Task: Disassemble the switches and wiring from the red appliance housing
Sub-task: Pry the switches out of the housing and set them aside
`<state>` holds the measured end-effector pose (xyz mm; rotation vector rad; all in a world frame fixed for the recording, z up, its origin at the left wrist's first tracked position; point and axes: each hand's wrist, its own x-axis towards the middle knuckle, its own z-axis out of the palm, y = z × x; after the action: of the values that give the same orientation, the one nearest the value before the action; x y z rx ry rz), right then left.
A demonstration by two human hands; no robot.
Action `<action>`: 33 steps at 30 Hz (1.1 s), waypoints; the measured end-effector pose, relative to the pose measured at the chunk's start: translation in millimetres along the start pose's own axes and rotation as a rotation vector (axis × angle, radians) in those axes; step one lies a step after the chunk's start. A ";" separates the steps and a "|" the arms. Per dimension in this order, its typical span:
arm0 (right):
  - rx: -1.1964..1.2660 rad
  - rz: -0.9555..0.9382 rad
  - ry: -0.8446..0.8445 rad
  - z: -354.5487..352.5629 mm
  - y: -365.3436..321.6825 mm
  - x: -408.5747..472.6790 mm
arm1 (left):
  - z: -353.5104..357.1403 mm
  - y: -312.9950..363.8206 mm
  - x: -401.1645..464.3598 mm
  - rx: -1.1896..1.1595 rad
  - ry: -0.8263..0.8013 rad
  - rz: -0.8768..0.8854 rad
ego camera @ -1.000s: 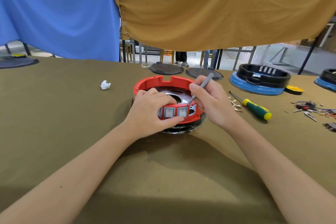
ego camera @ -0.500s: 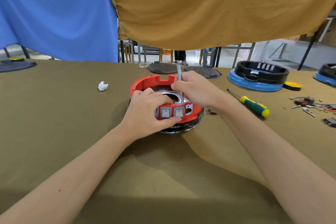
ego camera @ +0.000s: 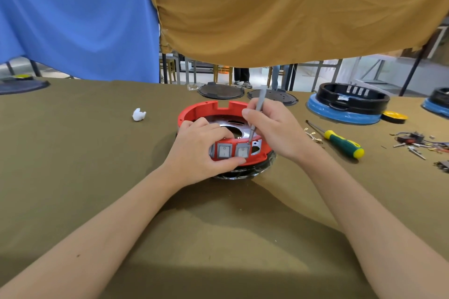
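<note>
Mid-counter, the red housing (ego camera: 206, 110) is gripped by the left hand (ego camera: 201, 150); two grey switches (ego camera: 233, 151) are seated in its wall. A grey tool (ego camera: 257, 114) is pinched in the right hand (ego camera: 277, 128), its tip at the right switch.

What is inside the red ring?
Inside the red ring lies a shiny metal plate with holes. The left hand and right hand cover part of it; no wires show.

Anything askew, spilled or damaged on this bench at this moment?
Nothing damaged. Small metal terminals lie loose beside the green screwdriver, and pulled wiring sprawls at far right: expected teardown clutter.
</note>
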<state>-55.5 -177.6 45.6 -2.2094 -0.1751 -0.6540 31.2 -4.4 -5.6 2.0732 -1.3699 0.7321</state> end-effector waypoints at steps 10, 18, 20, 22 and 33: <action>0.010 -0.010 -0.054 -1.7 -1.8 -1.5 | -0.6 0.8 0.2 -0.007 -0.011 -0.009; -0.032 0.014 -0.006 1.5 -1.5 -1.6 | -2.4 1.7 -0.1 -0.025 -0.023 -0.016; -0.047 0.007 0.002 3.2 -0.3 -3.9 | -2.3 1.4 0.0 -0.028 -0.024 -0.020; -0.029 -0.007 0.013 3.9 0.0 -5.2 | -2.3 1.1 -0.3 -0.031 -0.026 -0.023; 0.061 0.165 -0.106 -3.0 -5.2 6.5 | -1.3 1.2 0.0 -0.010 -0.033 -0.027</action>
<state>-52.8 -176.9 54.0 -2.1729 -0.0646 -0.4357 29.9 -3.9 -4.5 2.1003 -1.3581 0.6821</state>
